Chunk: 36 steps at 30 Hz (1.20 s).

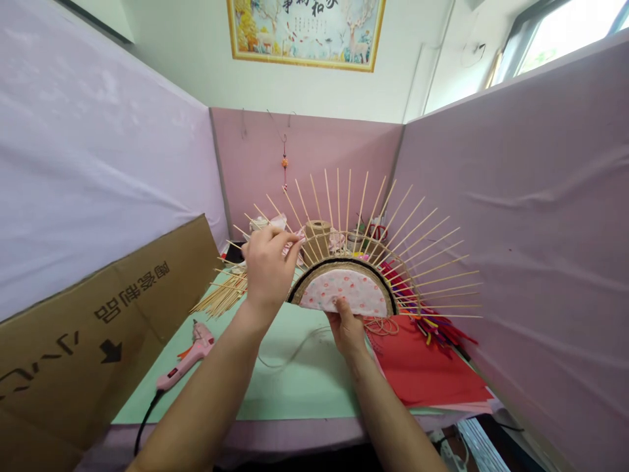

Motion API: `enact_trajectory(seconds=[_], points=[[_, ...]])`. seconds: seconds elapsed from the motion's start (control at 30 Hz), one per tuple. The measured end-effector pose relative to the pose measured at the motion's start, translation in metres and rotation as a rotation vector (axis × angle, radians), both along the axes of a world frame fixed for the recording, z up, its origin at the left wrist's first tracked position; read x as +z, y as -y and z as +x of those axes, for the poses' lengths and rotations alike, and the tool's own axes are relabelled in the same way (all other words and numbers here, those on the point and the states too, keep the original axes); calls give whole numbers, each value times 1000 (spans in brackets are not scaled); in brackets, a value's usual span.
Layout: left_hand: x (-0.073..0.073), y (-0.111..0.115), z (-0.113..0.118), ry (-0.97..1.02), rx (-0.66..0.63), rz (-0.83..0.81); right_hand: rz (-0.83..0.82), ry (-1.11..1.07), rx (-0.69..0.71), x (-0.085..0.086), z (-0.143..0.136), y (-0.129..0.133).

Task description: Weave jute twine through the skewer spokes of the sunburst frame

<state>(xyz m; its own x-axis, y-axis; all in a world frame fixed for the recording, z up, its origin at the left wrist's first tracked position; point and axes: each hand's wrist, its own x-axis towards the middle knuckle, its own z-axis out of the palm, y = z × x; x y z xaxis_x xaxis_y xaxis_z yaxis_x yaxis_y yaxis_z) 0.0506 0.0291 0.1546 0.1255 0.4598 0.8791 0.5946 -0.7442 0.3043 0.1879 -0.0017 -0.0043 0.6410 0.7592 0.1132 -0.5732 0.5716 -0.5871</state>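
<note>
A half-round piece (pixel 346 292) with pinkish dotted fabric, a black rim and thin wooden sticks fanning outward is held up over the table. My right hand (pixel 348 328) grips its flat lower edge, thumb on the fabric. My left hand (pixel 271 265) is raised at the left side of the fan, fingers pinched by the sticks; what lies between the fingertips is too small to make out. Twine (pixel 415 288) runs in an arc across the sticks on the right.
A pink glue gun (pixel 189 357) and a bundle of sticks (pixel 223 293) lie at the left beside a cardboard sheet (pixel 132 314). Red paper (pixel 427 367) and coloured pipe cleaners (pixel 437 331) are at the right. A twine roll (pixel 318 231) stands behind the fan.
</note>
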Motion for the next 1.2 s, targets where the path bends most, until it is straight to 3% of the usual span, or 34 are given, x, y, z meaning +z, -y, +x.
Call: enact_trajectory(seconds=[0.13,0.23,0.77,1.2], points=[[-2,-28,31,-73,15,33,-15,-6,3,-1,1,0],[-8,-35,40,-113,23,56,-8,-14,11,0,0,0],[-11,-46,44,-347,138,83,1,-52,22,5,-4,1],[-17,-47,43,-254,-21,78,-5,-88,35,3,-3,1]])
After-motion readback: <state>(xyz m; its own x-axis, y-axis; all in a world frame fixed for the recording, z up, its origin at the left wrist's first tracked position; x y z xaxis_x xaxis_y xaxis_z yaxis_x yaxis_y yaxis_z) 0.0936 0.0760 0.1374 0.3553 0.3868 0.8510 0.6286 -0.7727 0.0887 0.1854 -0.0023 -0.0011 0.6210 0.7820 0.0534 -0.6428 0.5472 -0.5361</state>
